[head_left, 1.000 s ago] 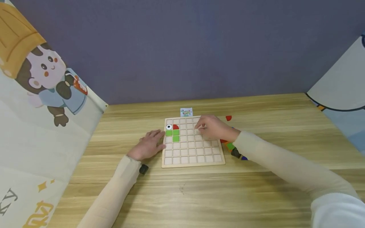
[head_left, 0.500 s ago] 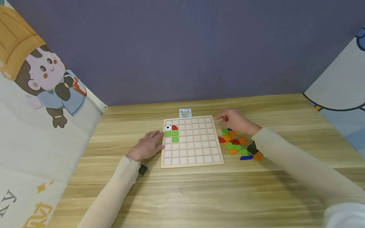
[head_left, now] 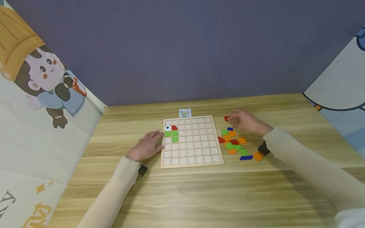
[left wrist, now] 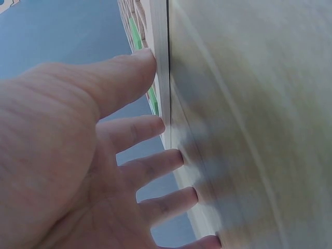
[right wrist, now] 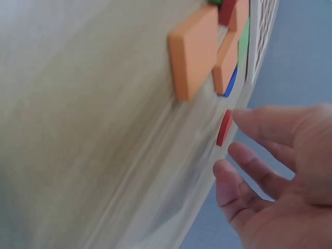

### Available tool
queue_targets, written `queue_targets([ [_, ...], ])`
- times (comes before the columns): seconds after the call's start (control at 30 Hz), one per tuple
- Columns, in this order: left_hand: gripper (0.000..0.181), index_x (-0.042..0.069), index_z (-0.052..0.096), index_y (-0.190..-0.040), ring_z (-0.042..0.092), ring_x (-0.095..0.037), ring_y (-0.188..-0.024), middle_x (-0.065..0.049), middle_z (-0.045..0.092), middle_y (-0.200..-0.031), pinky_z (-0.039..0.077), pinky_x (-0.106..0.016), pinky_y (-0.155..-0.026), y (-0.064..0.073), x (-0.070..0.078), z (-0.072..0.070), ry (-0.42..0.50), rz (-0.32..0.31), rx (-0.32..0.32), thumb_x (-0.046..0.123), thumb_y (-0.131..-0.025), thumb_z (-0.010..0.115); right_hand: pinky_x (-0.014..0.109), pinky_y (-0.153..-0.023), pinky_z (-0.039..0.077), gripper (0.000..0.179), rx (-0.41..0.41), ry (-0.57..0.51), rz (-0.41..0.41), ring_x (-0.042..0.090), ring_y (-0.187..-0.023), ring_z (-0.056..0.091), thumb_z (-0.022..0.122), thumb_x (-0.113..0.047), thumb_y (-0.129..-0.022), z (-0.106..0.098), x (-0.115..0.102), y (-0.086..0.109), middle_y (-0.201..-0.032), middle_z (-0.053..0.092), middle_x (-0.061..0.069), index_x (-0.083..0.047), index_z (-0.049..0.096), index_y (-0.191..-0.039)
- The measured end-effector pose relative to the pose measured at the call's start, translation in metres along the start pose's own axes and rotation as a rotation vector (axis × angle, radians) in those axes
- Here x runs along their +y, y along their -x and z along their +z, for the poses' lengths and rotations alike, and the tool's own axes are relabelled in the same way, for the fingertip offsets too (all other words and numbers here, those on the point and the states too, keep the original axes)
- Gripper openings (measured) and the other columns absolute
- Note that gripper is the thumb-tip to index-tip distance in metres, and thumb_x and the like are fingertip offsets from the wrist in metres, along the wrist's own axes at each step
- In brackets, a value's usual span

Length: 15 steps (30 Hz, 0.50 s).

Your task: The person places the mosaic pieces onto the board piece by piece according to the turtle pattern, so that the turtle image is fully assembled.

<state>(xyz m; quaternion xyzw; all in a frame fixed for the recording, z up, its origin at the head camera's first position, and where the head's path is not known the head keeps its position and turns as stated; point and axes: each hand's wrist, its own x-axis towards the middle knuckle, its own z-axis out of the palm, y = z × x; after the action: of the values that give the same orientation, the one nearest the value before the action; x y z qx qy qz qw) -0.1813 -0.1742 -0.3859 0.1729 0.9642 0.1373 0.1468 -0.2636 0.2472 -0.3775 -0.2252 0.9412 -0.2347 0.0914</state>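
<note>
A square wooden grid board point(head_left: 192, 165) lies on the table. Its upper left cells hold a white eye tile point(head_left: 167, 128), a red quarter-round tile point(head_left: 174, 127) and several green tiles point(head_left: 175, 139). My left hand point(head_left: 145, 146) rests at the board's left edge with its fingers spread; in the left wrist view the fingertips touch the rim. Beyond the board's upper right corner, my right hand point(head_left: 246, 122) pinches a small red tile point(head_left: 226, 118) near the tabletop. In the right wrist view the thumb covers part of this red tile point(right wrist: 224, 127), and the index fingertip is hidden.
Loose orange tiles point(head_left: 241, 140), green tiles point(head_left: 243, 152), red ones point(head_left: 234, 142) and blue ones point(head_left: 246, 157) lie scattered right of the board. A small picture card point(head_left: 185, 113) sits at its back edge. A dark wall point(head_left: 196, 57) rises behind the table.
My right hand has moved from over the board to its right, reaching the red tile beyond the corner. It has since shifted slightly right, showing more loose tiles. My left hand stays put.
</note>
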Motion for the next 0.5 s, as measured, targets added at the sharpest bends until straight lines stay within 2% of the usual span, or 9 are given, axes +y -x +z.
queue_targets([
  [0.2,0.064,0.008,0.025,-0.15,0.015,-0.041,-0.138,-0.016,0.017,-0.155,0.02,-0.065,-0.102,0.0001,0.0002,-0.0008,0.001,0.0,-0.007,0.037,-0.099,0.048,0.055,-0.091,0.041,0.034,-0.003,0.056,-0.078,0.038,-0.111,0.049,0.063,-0.001,-0.088,-0.0009,0.0036,-0.0066,-0.123,0.052,0.019,-0.002,0.063,-0.121],
  [0.5,0.063,0.008,0.026,-0.15,0.016,-0.041,-0.138,-0.016,0.018,-0.154,0.021,-0.066,-0.102,0.0007,-0.0005,-0.0014,0.012,0.012,-0.002,0.037,-0.099,0.049,0.05,-0.086,0.044,0.032,-0.03,0.028,-0.018,0.032,-0.101,0.053,0.062,-0.002,-0.089,-0.0006,0.0008,-0.0099,-0.116,0.053,0.014,-0.001,0.064,-0.121],
])
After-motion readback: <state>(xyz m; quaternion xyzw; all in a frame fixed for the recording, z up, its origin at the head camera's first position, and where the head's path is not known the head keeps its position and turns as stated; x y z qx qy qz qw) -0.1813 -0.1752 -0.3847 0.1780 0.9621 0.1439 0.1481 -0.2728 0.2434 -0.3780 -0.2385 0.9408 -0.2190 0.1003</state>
